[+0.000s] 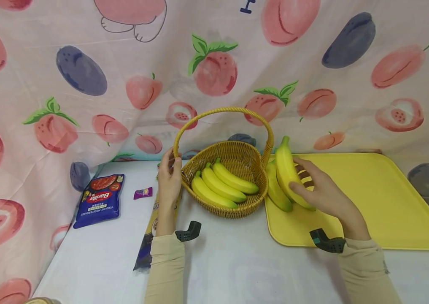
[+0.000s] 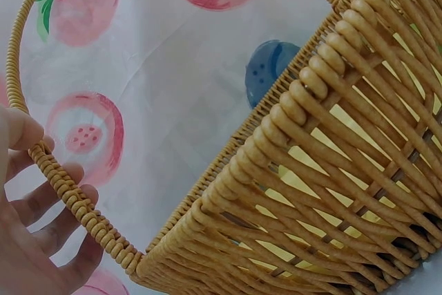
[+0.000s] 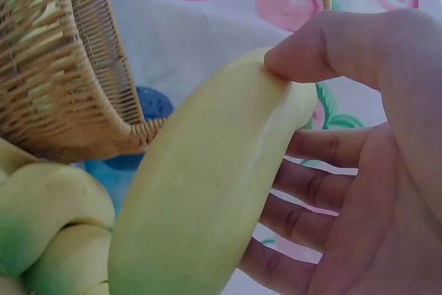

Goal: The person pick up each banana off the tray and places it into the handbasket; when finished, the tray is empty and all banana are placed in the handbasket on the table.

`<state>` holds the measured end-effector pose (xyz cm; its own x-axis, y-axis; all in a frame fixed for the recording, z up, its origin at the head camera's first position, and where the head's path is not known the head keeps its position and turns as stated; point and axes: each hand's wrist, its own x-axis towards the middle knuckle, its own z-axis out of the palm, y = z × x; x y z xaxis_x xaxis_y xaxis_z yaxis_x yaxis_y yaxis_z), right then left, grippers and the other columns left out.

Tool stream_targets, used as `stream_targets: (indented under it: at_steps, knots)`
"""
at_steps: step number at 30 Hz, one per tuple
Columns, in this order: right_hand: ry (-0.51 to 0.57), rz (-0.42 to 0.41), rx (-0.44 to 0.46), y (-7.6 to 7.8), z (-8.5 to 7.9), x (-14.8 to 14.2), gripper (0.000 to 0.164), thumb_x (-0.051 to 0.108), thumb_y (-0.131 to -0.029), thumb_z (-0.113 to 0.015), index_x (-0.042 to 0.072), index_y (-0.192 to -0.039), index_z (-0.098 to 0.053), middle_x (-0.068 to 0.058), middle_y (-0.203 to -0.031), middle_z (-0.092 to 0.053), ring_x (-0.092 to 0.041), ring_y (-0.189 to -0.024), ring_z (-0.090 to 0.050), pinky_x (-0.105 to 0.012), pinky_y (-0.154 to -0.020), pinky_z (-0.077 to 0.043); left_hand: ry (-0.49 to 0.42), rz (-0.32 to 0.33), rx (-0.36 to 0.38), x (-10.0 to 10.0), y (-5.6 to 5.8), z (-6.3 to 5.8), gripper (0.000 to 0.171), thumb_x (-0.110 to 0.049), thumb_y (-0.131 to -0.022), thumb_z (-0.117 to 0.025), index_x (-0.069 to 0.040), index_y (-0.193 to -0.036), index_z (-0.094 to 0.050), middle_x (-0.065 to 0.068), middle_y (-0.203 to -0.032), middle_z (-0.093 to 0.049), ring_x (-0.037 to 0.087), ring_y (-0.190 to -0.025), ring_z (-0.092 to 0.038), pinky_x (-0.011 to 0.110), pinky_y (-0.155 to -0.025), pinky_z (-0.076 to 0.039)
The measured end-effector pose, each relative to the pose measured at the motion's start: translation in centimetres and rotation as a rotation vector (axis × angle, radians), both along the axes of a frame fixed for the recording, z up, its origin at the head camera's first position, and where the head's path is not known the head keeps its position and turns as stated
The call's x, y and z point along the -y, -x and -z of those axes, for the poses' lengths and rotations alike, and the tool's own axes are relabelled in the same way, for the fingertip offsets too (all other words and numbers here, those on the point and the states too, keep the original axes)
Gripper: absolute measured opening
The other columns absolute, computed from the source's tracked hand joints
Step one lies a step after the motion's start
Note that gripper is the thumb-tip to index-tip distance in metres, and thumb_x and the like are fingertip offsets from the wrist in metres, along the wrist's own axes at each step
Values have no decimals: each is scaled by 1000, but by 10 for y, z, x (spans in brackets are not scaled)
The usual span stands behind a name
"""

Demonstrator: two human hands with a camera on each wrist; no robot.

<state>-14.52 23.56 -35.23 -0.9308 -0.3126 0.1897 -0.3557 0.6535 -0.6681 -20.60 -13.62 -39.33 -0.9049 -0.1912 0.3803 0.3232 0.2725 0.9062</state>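
A wicker basket [image 1: 233, 207] with a tall arched handle [image 1: 223, 109] stands mid-table, with three yellow bananas [image 1: 225, 181] side by side in it. At the handle's left lower end, my left hand [image 1: 169, 177] has thumb and fingers around the cane; the left wrist view shows this hand [image 2: 41, 219] too. To the basket's right, my right hand [image 1: 322, 188] grips a banana [image 1: 289, 171], stem up, over a yellow tray [image 1: 370, 198]. Closer up, thumb and fingers hold this banana [image 3: 207, 177] from either side. Other bananas [image 3: 55, 219] lie below, partly hidden.
A blue Barilla pouch [image 1: 100, 200] and a small purple packet [image 1: 143, 193] lie on the left of the white table [image 1: 229, 261]. Under my left forearm is a long yellow and dark-blue package [image 1: 147, 236]. Behind hangs a fruit-print cloth [image 1: 214, 25].
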Motion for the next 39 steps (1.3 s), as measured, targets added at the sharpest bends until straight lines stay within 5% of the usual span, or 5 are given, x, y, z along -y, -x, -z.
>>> stream_targets:
  at_steps: [12, 20, 29, 34, 39]
  knots:
    - [7, -69, -51, -3, -1, 20, 62, 19, -91, -62, 11, -145, -33, -7, -117, -55, -21, -100, -55, -39, -86, -47, -15, 13, 26, 1, -1, -4, 39, -19, -100, -46, -14, -138, -46, 13, -125, -56, 23, -123, -50, 42, -107, -40]
    - [-30, -108, -35, 3, 2, 38, 62, 28, -91, -62, 12, -144, -36, -3, -121, -52, -19, -103, -54, -42, -87, -48, -12, 36, 63, -6, -19, -33, 40, -9, -99, -43, 0, -139, -41, 24, -128, -52, 33, -125, -47, 47, -109, -37]
    - [-57, -127, 10, 16, -1, 62, 60, 37, -90, -62, 13, -141, -42, -3, -117, -55, -19, -102, -52, -40, -85, -46, -16, 40, 66, -8, -20, -31, 40, -12, -99, -44, -2, -138, -43, 23, -127, -53, 32, -125, -48, 44, -109, -38]
    - [-104, -163, 41, 25, -3, 77, 64, 44, -89, -60, 15, -143, -41, -9, -136, -51, -31, -128, -44, -52, -104, -38, -15, 39, 69, -7, -21, -32, 40, -12, -100, -44, -3, -139, -42, 22, -127, -53, 32, -125, -48, 44, -109, -37]
    - [-128, -228, 36, 36, -3, 93, 62, 41, -90, -61, 12, -142, -43, -6, -120, -57, -23, -109, -54, -43, -91, -48, -14, 34, 71, -6, -21, -33, 41, -11, -99, -44, -1, -139, -42, 23, -127, -53, 32, -126, -47, 45, -110, -37]
